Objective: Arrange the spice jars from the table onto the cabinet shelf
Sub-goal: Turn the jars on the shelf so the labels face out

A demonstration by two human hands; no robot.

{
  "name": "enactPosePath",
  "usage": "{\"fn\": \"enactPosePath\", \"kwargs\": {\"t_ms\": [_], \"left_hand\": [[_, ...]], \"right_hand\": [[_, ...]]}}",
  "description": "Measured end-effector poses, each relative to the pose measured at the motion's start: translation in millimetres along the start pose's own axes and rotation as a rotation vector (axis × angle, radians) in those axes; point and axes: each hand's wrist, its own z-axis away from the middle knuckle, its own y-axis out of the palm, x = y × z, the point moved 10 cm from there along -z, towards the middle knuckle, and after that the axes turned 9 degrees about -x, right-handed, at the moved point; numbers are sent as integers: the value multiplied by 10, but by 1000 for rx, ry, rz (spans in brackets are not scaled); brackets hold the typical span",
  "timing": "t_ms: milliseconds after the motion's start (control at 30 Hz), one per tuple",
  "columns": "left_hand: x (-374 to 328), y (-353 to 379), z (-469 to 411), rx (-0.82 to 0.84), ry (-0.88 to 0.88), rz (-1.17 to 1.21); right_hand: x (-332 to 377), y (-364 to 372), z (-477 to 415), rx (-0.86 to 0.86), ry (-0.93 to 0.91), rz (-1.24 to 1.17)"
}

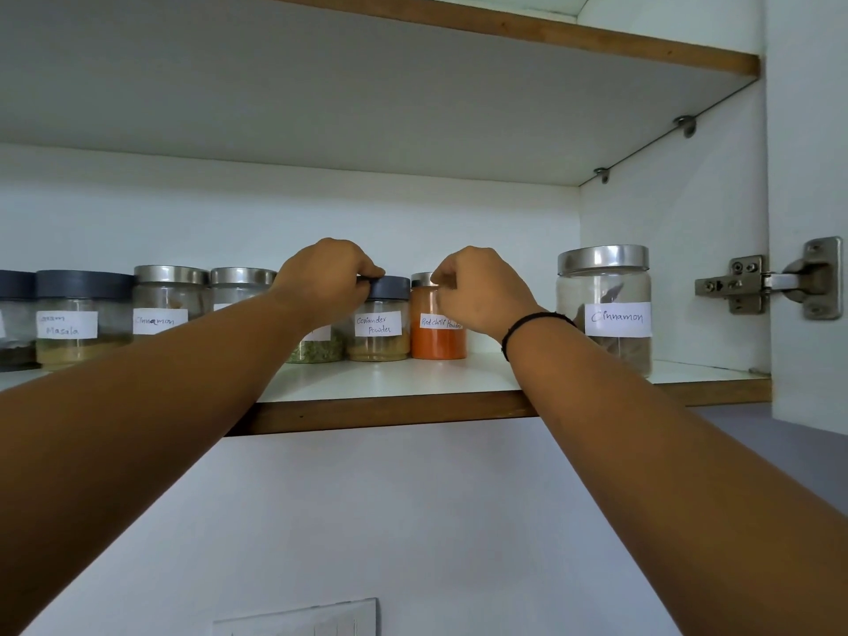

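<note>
Head camera view, looking up at an open white cabinet with both of my bare arms stretched toward its lower shelf (pixel 390 408), a white board with a brown wooden edge. My left hand (pixel 323 280) is curled over the dark lid of the jar labelled "Coriander Powder" (pixel 381 330), fingertips wrapped onto the lid's left side; the jar stands upright on the shelf, holding tan powder. My right hand (pixel 477 289), with a black band (pixel 527 325) at the wrist, pinches the steel lid of the jar labelled "Red chilli Powder" (pixel 436 339), which stands upright just to the right of the coriander jar and is filled with orange-red powder. Partly hidden behind my left wrist is a jar of green dried herbs (pixel 316 351), beside the coriander jar. Further left along the same row stand a steel-lidded jar (pixel 238 284) mostly covered by my forearm, a small steel-lidded jar labelled "Cinnamon" (pixel 165 305), a dark-lidded jar labelled "Garam Masala" (pixel 73 321), and one more dark-lidded jar (pixel 13 323) cut off by the frame edge. Well to the right, apart from the others, stands a larger steel-lidded jar, also labelled "Cinnamon" (pixel 605 309). A metal door hinge (pixel 771 282) sits on the cabinet's right side, and a second shelf (pixel 504 27) runs overhead.
</note>
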Motion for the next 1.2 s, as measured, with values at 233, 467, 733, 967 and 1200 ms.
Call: {"fn": "enactPosePath", "kwargs": {"t_ms": [233,467,733,967,1200], "left_hand": [[-39,-12,25,10,7,-39],[-34,-24,45,8,-2,-41],[-30,-21,69,37,-23,-30],[-35,-23,81,48,-32,-24],[-37,-45,96,44,-42,-8]], "right_hand": [[198,-333,32,-271,-89,-73],[358,-511,125,-417,-189,-85],[502,-1077,330,-538,-331,-102],[-10,-1603,493,-566,-274,-14],[-522,-1614,621,-469,-173,59]]}}
